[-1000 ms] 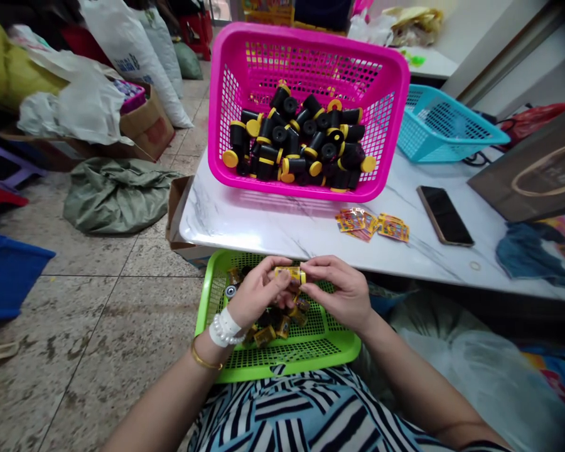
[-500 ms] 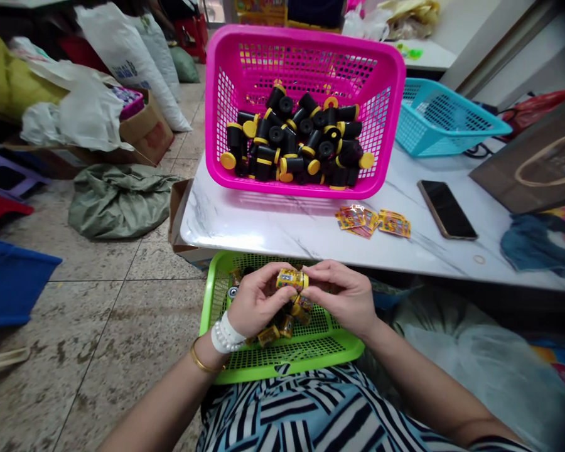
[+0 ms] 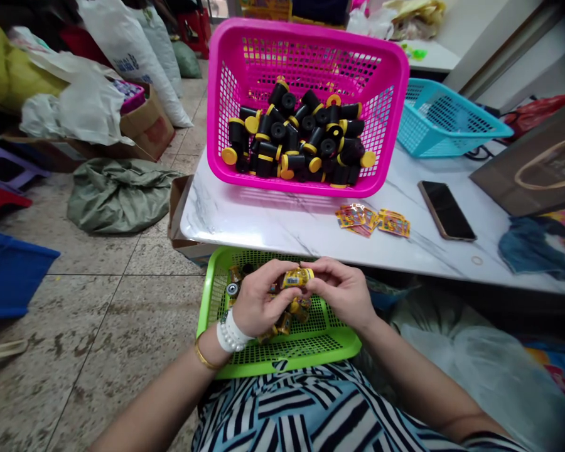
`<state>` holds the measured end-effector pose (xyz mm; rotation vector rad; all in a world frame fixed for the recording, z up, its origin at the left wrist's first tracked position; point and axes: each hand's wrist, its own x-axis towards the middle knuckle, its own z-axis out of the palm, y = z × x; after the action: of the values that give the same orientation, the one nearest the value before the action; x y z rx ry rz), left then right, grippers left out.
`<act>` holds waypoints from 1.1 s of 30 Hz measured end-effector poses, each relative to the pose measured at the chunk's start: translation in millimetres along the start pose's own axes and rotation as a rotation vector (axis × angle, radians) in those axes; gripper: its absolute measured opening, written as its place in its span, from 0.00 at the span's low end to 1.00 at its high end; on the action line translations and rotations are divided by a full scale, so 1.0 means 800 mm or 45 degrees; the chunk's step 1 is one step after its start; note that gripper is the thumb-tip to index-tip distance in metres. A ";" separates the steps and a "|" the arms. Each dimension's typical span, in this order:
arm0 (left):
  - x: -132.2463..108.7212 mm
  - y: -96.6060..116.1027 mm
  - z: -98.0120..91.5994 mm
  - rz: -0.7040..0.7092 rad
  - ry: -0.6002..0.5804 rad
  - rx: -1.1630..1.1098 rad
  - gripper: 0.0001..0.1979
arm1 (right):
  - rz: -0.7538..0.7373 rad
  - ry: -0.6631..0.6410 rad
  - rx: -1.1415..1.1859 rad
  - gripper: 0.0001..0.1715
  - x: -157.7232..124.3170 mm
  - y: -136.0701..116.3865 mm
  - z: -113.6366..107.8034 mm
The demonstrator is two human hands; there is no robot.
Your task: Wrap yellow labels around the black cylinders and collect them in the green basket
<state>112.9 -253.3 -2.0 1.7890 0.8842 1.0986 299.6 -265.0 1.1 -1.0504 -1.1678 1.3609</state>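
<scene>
Between my two hands, above a green basket (image 3: 282, 367), is a small cylinder with a yellow printed wrapper (image 3: 292, 278) and a yellow end cap. My left hand (image 3: 262, 298) is closed on its left end, thumb below and fingers above. My right hand (image 3: 341, 292) pinches the capped right end. Several more yellow-wrapped cylinders (image 3: 285, 323) lie in the green basket below, partly hidden by my hands. On the table, a pink basket (image 3: 306, 188) holds many black cylinders (image 3: 294, 162) with yellow caps. Printed yellow stickers (image 3: 367, 218) lie in two small piles in front of it.
A phone (image 3: 447, 210), a blue basket (image 3: 452, 119) and a brown paper bag (image 3: 532, 163) are on the right of the white table (image 3: 258, 223). A blue cloth (image 3: 537, 248) lies by the table's right edge. Sacks and a cardboard box (image 3: 148, 125) stand on the floor at left.
The wrapped cylinder has moved slightly right and turned in my fingers, its capped end now tipped up a little. Both hands still hold it. The view has shifted slightly.
</scene>
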 end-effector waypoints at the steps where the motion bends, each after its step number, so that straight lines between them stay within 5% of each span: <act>1: 0.001 -0.001 -0.004 0.063 -0.046 0.017 0.16 | 0.063 -0.029 0.046 0.15 0.000 0.001 0.000; 4: 0.001 -0.003 -0.011 -0.005 -0.152 -0.126 0.21 | 0.096 -0.030 0.043 0.15 0.001 0.005 -0.002; 10: -0.009 0.003 -0.010 -0.649 0.008 -0.587 0.17 | -0.362 0.110 -0.310 0.22 -0.003 0.013 0.001; 13: -0.008 0.006 -0.009 -0.594 0.030 -0.484 0.14 | -0.256 0.097 -0.224 0.20 0.000 0.016 0.007; 17: 0.006 0.006 -0.014 -0.287 0.088 -0.156 0.14 | 0.197 -0.017 0.147 0.19 0.013 0.016 0.013; 20: 0.019 0.005 -0.021 -0.194 -0.008 -0.074 0.14 | 0.325 -0.065 0.239 0.23 0.020 0.014 0.013; 23: 0.021 0.003 -0.021 -0.382 -0.113 -0.291 0.13 | 0.297 -0.120 0.233 0.25 0.016 0.011 0.006; 28: 0.005 -0.004 -0.007 -0.677 -0.048 -0.630 0.15 | 0.139 -0.162 0.151 0.23 0.002 0.008 -0.008; 33: -0.002 -0.009 0.006 -0.766 -0.140 -0.839 0.18 | 0.045 -0.070 0.176 0.10 -0.009 0.021 -0.008</act>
<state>115.5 -253.1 -10.5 0.9391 0.7936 0.7587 304.1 -271.6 -16.8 -0.9440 -1.0830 1.4850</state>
